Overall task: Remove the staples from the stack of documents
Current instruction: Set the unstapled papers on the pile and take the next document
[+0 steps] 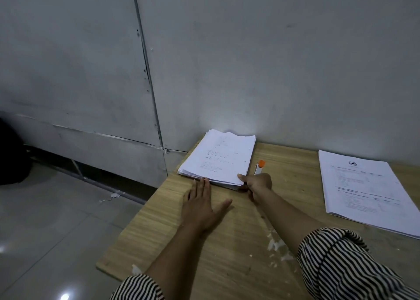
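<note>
Pen [259, 167], maybe, beside stack [218, 158]; second pile [363, 190] well right.

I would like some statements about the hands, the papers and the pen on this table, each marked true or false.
1. The left hand lies flat on the wooden table. True.
2. The right hand pinches the near corner of the paper stack. True.
3. The orange-capped pen lies on top of that stack. False: it lies on the table, right of it.
4. Only one pile of paper is on the table. False: a second document lies at the right.
</note>
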